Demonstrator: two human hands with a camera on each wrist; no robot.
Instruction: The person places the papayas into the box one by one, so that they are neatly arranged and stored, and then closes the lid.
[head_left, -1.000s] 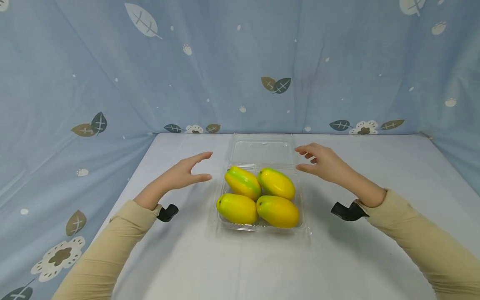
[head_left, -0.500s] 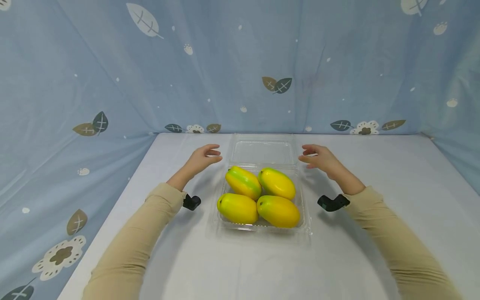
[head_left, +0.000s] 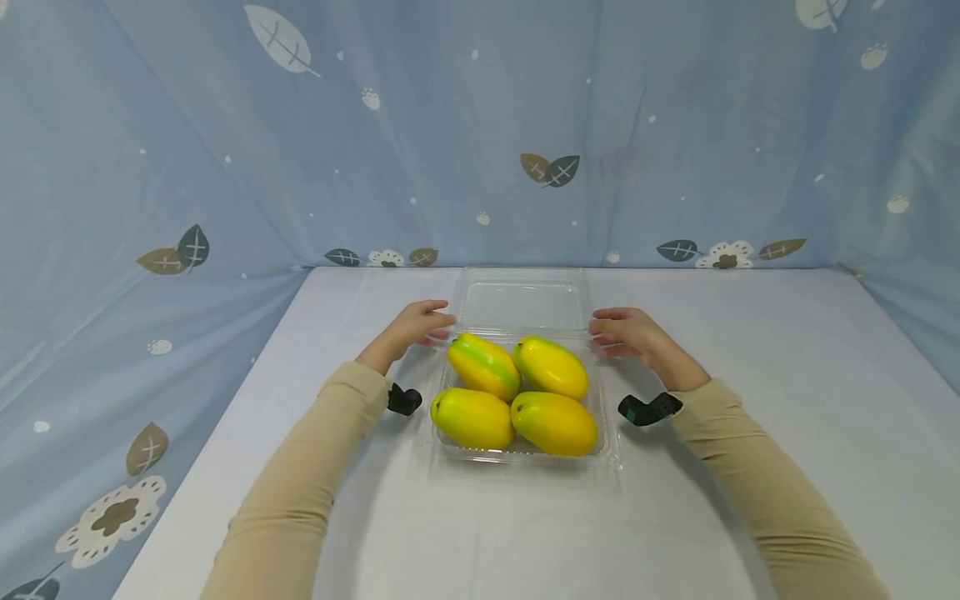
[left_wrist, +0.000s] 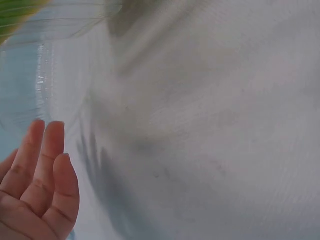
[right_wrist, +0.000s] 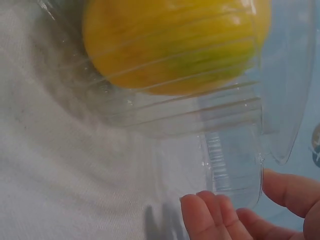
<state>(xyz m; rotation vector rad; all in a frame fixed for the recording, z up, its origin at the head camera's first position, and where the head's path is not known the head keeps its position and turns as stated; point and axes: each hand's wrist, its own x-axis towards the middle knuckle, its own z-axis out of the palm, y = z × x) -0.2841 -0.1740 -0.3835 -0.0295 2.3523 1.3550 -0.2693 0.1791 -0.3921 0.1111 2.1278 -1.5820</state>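
A clear plastic clamshell box [head_left: 517, 457] stands on the table with its lid [head_left: 523, 304] laid back, away from me. Several yellow-green mangoes [head_left: 555, 423] lie in its base. My left hand [head_left: 414, 327] is beside the lid's left edge near the hinge, fingers extended. In the left wrist view its fingers [left_wrist: 54, 155] look fairly straight, with nothing between them. My right hand [head_left: 630, 333] is at the lid's right edge. In the right wrist view, the thumb [right_wrist: 287, 190] and loosely bent fingers lie around the lid's edge; firm contact cannot be made out.
White cloth covers the table [head_left: 525, 533]. A blue leaf-patterned curtain [head_left: 450, 125] hangs behind it and along the sides. Black wrist cameras [head_left: 649, 409] stick out from both sleeves, close to the box's sides.
Both hands have moved inward to the lid's two sides, the left from farther out. Over the last half second they have also lowered slightly. Box and mangoes have stayed put.
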